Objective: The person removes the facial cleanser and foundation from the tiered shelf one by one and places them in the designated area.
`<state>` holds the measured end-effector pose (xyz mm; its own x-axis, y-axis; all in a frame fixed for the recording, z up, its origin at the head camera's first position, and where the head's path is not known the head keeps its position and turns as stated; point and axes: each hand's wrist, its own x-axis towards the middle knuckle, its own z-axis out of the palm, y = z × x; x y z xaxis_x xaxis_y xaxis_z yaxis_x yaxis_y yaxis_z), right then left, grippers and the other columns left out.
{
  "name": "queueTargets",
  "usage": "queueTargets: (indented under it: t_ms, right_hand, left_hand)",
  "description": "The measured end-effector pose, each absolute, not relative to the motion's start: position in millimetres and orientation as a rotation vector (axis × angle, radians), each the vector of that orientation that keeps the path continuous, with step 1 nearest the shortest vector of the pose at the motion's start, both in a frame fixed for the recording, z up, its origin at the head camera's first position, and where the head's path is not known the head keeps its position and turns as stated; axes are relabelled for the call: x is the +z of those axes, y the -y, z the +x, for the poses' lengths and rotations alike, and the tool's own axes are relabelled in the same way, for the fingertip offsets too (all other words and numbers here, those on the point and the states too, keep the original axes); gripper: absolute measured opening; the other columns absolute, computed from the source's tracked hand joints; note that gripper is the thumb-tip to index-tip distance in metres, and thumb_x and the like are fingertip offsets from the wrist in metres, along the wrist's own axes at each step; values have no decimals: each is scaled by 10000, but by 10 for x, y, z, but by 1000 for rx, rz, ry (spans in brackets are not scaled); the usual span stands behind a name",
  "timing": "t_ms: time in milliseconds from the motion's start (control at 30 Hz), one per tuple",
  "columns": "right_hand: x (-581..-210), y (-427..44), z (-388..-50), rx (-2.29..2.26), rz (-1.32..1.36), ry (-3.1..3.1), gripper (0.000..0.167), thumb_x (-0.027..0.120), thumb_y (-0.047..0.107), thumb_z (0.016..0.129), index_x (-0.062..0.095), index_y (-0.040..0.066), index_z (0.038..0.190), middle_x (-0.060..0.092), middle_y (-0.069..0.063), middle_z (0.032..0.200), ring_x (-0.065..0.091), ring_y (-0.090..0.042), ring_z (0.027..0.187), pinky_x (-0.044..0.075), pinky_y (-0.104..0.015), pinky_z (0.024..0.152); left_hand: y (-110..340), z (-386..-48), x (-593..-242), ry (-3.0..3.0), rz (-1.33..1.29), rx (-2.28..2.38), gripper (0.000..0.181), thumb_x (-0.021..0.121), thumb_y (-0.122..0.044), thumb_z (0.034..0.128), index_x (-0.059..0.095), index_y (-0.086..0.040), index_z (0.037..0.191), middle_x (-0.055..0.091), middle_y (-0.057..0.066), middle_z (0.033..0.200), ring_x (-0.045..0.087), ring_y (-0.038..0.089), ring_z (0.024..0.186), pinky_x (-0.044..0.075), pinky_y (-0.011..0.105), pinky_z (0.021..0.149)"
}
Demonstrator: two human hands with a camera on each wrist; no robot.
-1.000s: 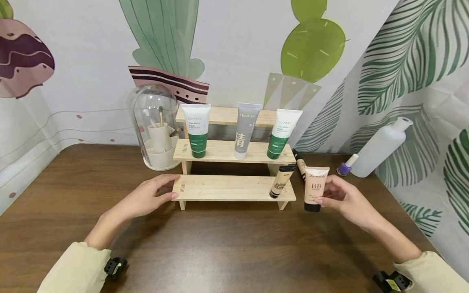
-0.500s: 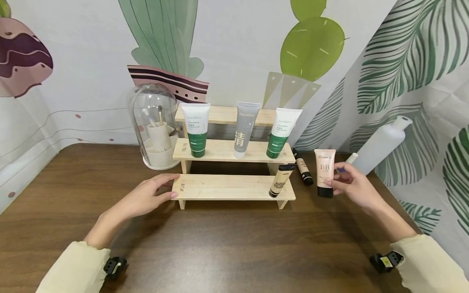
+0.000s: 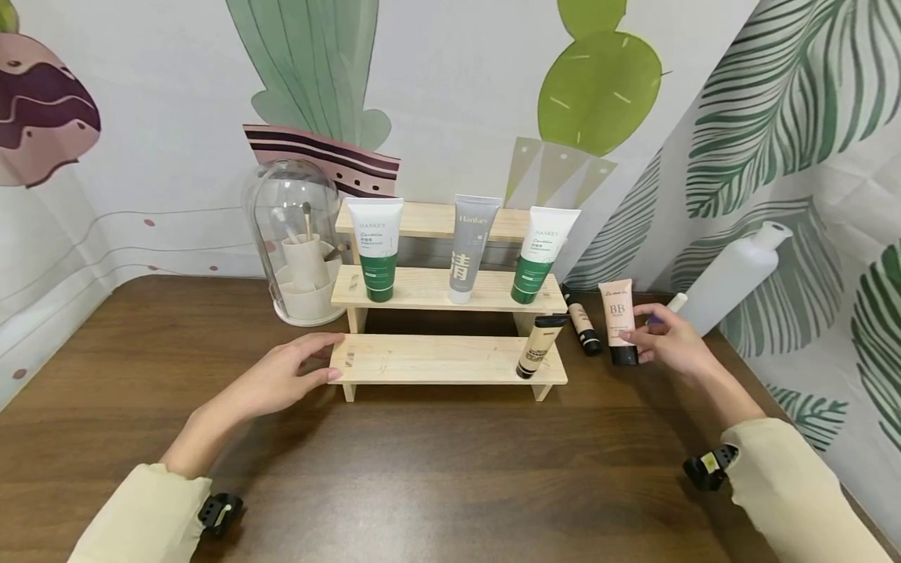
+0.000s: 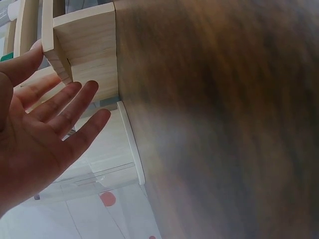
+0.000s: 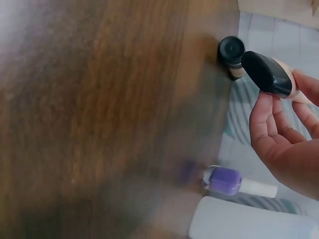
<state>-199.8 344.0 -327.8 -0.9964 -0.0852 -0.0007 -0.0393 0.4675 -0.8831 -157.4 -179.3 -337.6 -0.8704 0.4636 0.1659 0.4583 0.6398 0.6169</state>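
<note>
In the head view, the left hand [image 3: 285, 375] grips the left end of the wooden shelf's lowest step [image 3: 429, 360], thumb on the front corner and index finger at the back corner; its other fingers extend loosely below the board in the left wrist view. The right hand [image 3: 672, 342] pinches a pink BB tube [image 3: 617, 317] by its right side, black cap down, right of the shelf. Below the cap [image 5: 266, 74], the right wrist view shows curled fingers. A beige tube with a black top [image 3: 540, 346] stands tilted on the lowest step's right end.
The middle step holds a white-green tube [image 3: 380, 250], a grey tube [image 3: 474, 249] and another white-green tube [image 3: 543, 256]. A black-capped tube [image 3: 584, 328] lies right of the shelf. A glass dome [image 3: 296, 242] stands left; purple polish [image 5: 224, 180] and a white bottle [image 3: 732, 277] are right.
The right hand has carried the pink tube to the right and farther back from beside the lowest step, then slightly left. The lying tube shows more fully. The left hand keeps its place.
</note>
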Motion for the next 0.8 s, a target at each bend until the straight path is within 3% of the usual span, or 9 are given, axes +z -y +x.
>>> queueTargets:
  t_ms: [300,800]
  right_hand:
    - [-3418,-3465,-2155,-1552,-38,-2612,479,592,76,884,328,-83,1251,579,-17,783,566,-121,632,519,-301,561]
    - [-3526,-3457,-2265,-1540,141,-2569,556,552,111,914,284,-103,1352,577,21,754,559,-60,625,517,-273,587]
  left_hand:
    - [1797,-1576,-3376,-2842,800,1061,468,618,-131,876,463,55,1276,537,212,1208,556,330,1045,438,488,859]
    - [1794,-1574,-3375,-2838,798,1060,471,615,-134,879,458,55,1281,542,207,1202,554,327,1052,434,492,864]
